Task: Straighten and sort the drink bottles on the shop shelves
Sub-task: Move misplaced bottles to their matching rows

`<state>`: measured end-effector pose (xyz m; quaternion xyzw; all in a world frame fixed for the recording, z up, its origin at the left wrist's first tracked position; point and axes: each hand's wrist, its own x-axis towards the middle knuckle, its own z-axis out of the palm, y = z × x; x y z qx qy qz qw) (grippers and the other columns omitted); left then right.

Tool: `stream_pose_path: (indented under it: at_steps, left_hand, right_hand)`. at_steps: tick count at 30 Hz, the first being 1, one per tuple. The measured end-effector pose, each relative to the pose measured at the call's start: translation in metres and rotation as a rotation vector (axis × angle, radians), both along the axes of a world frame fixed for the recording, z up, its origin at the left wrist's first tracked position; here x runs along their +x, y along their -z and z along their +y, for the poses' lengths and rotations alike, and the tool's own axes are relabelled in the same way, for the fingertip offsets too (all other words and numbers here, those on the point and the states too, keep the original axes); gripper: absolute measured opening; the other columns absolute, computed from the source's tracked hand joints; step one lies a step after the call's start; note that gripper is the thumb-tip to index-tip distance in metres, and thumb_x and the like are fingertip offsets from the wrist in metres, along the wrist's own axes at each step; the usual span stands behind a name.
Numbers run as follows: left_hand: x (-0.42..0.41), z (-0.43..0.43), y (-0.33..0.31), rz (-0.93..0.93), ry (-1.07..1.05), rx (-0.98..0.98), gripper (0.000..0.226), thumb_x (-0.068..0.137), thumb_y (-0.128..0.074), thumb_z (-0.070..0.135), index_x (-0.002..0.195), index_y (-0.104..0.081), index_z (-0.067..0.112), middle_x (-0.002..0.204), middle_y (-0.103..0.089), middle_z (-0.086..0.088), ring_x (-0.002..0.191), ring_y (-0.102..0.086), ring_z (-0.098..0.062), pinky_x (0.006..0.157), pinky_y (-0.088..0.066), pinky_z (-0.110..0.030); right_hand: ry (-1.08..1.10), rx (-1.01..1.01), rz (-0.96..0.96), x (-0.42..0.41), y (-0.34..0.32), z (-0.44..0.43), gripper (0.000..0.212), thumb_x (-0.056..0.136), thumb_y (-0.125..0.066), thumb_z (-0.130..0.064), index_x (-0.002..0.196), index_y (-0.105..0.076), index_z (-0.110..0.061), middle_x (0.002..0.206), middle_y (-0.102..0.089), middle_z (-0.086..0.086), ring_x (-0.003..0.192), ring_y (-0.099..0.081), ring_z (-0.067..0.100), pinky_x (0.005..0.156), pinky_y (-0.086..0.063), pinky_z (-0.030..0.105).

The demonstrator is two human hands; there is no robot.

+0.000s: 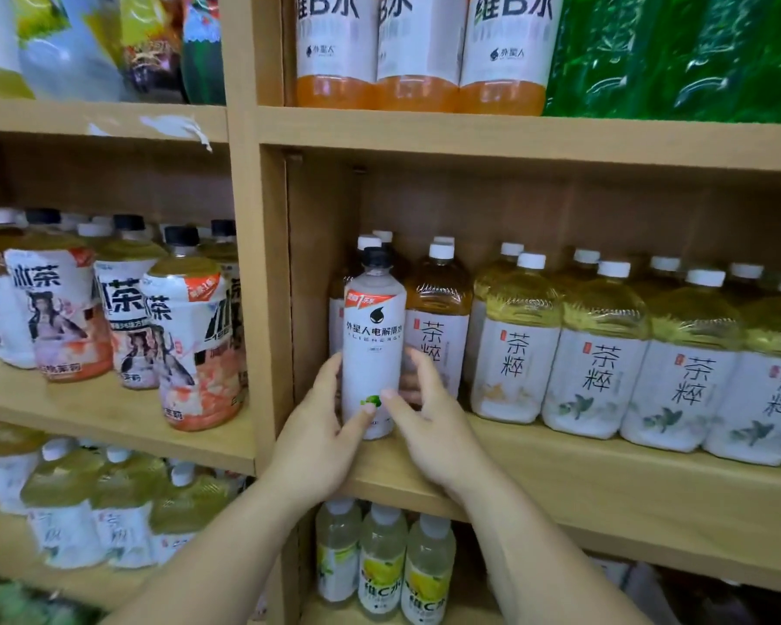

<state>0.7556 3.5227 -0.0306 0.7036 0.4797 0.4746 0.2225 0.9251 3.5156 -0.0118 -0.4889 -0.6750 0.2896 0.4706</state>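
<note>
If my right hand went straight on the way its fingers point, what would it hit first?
Probably the amber tea bottle just behind the right hand, which grips the white bottle; depth is unclear.

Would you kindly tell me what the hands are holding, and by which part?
The left hand and right hand both grip the black-capped white bottle around its lower body, one on each side.

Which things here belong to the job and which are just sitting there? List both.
In the job: white bottle, gripped by left hand and right hand; tea bottles beside it; shelf.
Just there: orange bottles, green bottles, lemon bottles, iced-tea bottles.
</note>
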Motion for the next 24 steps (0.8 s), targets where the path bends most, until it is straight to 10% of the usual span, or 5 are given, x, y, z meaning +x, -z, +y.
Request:
stream_pose_path:
  at_steps: [3,13,24]
  left_hand:
    - [-0.001,-0.002,0.000,0.009,-0.009,0.030,0.065,0.098,-0.064,0.038,0.151,-0.029,0.049,0.141,-0.056,0.021,0.121,-0.057,0.002,0.104,-0.052,-0.039]
    - [-0.007,-0.036,-0.005,-0.010,0.041,0.042,0.065,0.099,-0.061,0.042,0.155,-0.029,0.047,0.150,-0.051,0.016,0.135,-0.054,-0.012,0.104,-0.052,-0.044]
    - [-0.037,-0.113,0.006,-0.143,0.079,0.008,0.065,0.102,-0.063,0.025,0.156,-0.033,0.043,0.152,-0.050,0.010,0.139,-0.051,-0.018,0.108,-0.049,-0.048]
  right_hand:
    - [0.013,0.008,-0.047,0.000,0.002,0.002,0.058,0.096,-0.066,-0.038,0.148,-0.039,-0.040,0.136,-0.058,-0.018,0.119,-0.058,0.000,0.103,-0.051,0.032]
    - [-0.138,0.066,-0.002,0.008,0.002,-0.008,0.052,0.093,-0.073,-0.030,0.134,-0.044,-0.046,0.127,-0.059,-0.027,0.104,-0.062,-0.009,0.080,-0.053,0.014]
    - [-0.230,0.074,0.112,-0.018,0.010,-0.078,0.061,0.071,-0.071,-0.050,0.128,-0.051,-0.045,0.112,-0.066,-0.030,0.093,-0.069,0.002,0.077,-0.057,0.033]
